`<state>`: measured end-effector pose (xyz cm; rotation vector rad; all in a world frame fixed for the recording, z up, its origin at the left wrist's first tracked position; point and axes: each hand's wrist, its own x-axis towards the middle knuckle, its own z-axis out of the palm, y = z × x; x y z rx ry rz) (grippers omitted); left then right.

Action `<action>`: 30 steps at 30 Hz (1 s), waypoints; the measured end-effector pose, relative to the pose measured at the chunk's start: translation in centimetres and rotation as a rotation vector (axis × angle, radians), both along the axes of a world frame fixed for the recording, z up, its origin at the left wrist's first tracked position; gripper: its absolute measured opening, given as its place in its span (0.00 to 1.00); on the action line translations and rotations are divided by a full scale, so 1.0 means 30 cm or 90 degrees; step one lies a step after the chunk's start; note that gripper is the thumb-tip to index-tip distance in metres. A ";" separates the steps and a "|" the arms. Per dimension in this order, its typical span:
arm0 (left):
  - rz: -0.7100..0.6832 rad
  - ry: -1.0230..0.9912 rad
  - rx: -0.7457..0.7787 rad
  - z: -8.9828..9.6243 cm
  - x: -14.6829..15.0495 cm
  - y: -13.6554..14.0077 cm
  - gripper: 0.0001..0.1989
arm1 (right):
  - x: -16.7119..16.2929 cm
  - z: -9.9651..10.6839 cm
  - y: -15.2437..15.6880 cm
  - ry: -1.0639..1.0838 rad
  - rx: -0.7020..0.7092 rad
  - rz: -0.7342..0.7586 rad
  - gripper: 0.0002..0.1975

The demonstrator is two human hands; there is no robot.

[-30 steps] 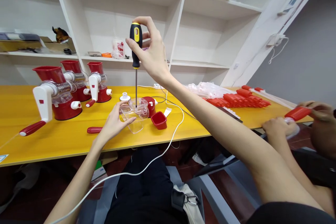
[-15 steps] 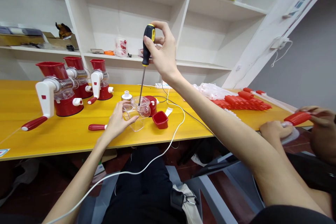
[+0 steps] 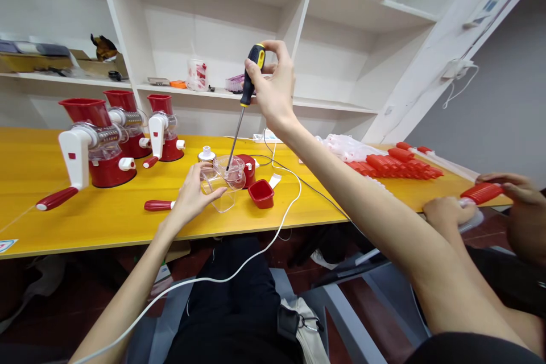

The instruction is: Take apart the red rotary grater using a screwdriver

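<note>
My right hand (image 3: 275, 82) grips the black and yellow handle of a screwdriver (image 3: 248, 88), raised well above the table. The shaft slants down to the left, and its tip reaches into the clear plastic housing (image 3: 225, 200). Whether the tip touches a screw is too small to tell. My left hand (image 3: 191, 189) holds the housing from its left side, thumb in front and fingers behind. Close behind the housing stands a red base (image 3: 248, 172). A red hopper (image 3: 261, 195) lies to its right. The red crank handle (image 3: 157, 205) lies left of my left hand.
Several assembled red and white drum graters (image 3: 111, 166) stand at the left. A drum with a white hub (image 3: 207, 154) sits behind my left hand. A white cable (image 3: 294, 193) crosses the table and my lap. At right, a co-worker's hands hold a red ribbed part (image 3: 482, 193) near piled red parts (image 3: 396, 165).
The top of the screwdriver and my right hand have shifted to the right, so the shaft leans more. The tip and my left hand with the housing stay nearly in place.
</note>
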<state>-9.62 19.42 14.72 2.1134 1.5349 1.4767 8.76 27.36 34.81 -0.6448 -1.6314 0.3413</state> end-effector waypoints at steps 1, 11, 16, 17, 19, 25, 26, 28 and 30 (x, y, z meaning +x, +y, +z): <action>0.002 0.002 0.001 -0.001 0.000 0.001 0.30 | -0.001 0.003 -0.009 0.033 -0.002 -0.021 0.21; 0.006 0.012 -0.001 -0.002 0.003 0.005 0.30 | -0.015 0.008 -0.043 0.071 -0.001 -0.071 0.23; 0.003 0.004 0.003 -0.001 0.004 0.005 0.31 | -0.014 0.011 -0.061 0.074 0.001 -0.082 0.22; 0.005 0.007 0.002 0.001 0.006 0.002 0.32 | -0.014 0.013 -0.065 0.073 0.002 -0.086 0.21; 0.012 0.021 0.004 0.008 0.009 -0.006 0.35 | -0.013 0.020 -0.070 0.068 0.007 -0.093 0.19; -0.006 0.059 0.021 0.023 0.018 -0.023 0.40 | -0.029 0.042 -0.107 0.029 0.074 -0.075 0.11; -0.006 0.057 0.021 0.023 0.018 -0.023 0.40 | -0.032 0.044 -0.116 0.024 0.096 -0.073 0.10; -0.002 0.054 0.022 0.021 0.018 -0.022 0.40 | -0.037 0.046 -0.131 0.020 0.122 -0.077 0.09; 0.004 0.054 0.023 0.019 0.017 -0.021 0.40 | -0.038 0.047 -0.136 0.018 0.103 -0.085 0.09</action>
